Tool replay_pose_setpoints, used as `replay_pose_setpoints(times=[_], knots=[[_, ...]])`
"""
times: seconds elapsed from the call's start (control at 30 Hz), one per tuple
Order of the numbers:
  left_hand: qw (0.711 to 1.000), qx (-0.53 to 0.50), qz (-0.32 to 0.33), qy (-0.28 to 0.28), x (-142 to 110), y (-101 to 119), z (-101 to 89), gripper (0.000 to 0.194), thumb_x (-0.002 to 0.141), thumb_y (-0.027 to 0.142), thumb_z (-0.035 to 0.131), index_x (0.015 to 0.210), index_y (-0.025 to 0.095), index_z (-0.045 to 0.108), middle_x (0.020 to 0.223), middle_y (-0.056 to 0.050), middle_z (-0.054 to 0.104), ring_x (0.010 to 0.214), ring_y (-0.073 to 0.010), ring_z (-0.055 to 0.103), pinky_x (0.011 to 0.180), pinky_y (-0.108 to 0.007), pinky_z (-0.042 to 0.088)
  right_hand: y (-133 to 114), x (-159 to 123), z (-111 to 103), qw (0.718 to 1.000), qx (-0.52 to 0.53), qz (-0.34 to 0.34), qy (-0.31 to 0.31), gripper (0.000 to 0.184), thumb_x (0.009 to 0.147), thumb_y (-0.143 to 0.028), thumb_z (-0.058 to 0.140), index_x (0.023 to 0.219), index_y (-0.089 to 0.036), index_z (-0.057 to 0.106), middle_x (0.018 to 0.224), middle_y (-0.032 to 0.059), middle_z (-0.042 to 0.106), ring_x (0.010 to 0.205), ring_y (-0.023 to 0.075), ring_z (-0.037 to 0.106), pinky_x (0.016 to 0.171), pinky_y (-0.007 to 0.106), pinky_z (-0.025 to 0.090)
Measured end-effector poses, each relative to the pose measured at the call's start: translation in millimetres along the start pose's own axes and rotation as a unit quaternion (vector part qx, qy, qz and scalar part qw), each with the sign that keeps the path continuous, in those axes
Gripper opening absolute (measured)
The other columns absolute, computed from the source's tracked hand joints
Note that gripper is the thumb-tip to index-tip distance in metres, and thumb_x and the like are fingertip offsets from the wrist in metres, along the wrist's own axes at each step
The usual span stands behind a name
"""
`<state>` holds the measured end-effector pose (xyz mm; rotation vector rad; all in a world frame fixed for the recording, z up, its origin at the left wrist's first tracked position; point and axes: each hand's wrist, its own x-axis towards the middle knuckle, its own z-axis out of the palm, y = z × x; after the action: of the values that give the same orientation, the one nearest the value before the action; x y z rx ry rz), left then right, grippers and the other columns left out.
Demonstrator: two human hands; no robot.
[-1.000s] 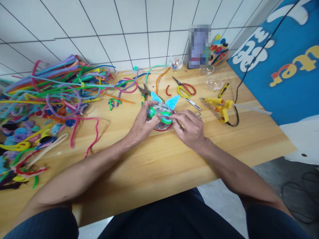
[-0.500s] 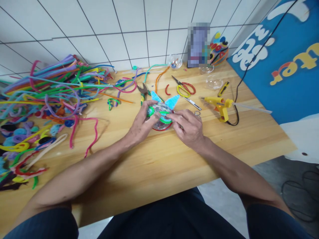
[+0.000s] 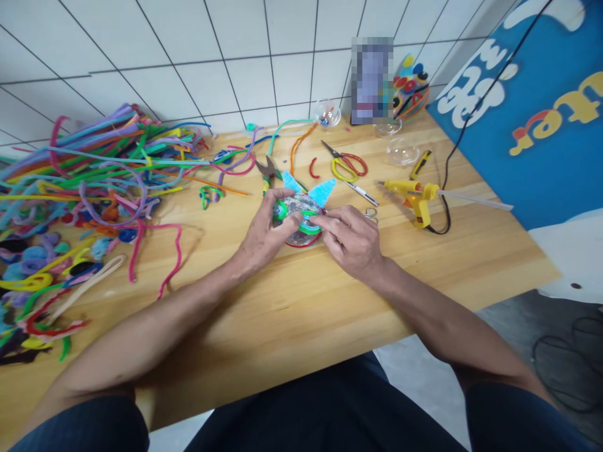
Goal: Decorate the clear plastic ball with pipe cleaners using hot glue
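A round craft piece (image 3: 301, 216) lies on the wooden table (image 3: 292, 301). It has a clear dome, a red rim, two light-blue fuzzy ears and green pipe-cleaner loops on top. My left hand (image 3: 264, 235) grips its left side, thumb and fingers pinched on a green loop. My right hand (image 3: 351, 238) presses on its right side, fingers curled over the green pipe cleaner (image 3: 308, 227). Both forearms rest over the table's near edge.
A big heap of coloured pipe cleaners (image 3: 94, 176) fills the table's left. Behind the craft lie pliers (image 3: 267, 168), red-and-yellow scissors (image 3: 346, 164), clear half-domes (image 3: 402, 150) and a yellow glue gun (image 3: 414, 194) with a black cord. A blue board (image 3: 532, 107) stands at right.
Both hands stay on the craft piece with only small finger shifts on the green loops. The view has drifted slightly, so everything sits a little left and higher.
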<state>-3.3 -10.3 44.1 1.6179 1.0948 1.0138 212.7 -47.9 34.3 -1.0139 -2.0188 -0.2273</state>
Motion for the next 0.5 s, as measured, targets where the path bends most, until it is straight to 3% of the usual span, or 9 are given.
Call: replay_pose_setpoints(times=[0.33, 0.5], knots=[[1.0, 0.001, 0.007, 0.012, 0.8, -3.3, -0.4, 0.052, 0.091, 0.057, 0.077, 0.128, 0.026, 0.058, 0.116, -0.004, 0.071, 0.102, -0.0232, 0.069, 0.089, -0.036, 0.06, -1.4, 0.4, 1.2, 1.0, 0.025, -0.004, 0.006, 0.043, 0.098, -0.005, 0.06, 0.126, -0.03, 0.081, 0.099, 0.0039, 0.079, 0.091, 0.021, 0.072, 0.08, 0.036, 0.06], [1.0, -0.008, 0.008, 0.026, 2.6, -6.6, 1.1, 0.052, 0.09, 0.056, 0.076, 0.128, 0.025, 0.059, 0.12, -0.005, 0.072, 0.106, -0.0234, 0.07, 0.093, -0.036, 0.06, -2.9, 1.6, 0.0, 1.0, 0.018, 0.015, 0.005, 0.033, 0.1, -0.009, 0.063, 0.123, -0.027, 0.078, 0.102, 0.0048, 0.081, 0.094, 0.0219, 0.075, 0.085, 0.037, 0.062]])
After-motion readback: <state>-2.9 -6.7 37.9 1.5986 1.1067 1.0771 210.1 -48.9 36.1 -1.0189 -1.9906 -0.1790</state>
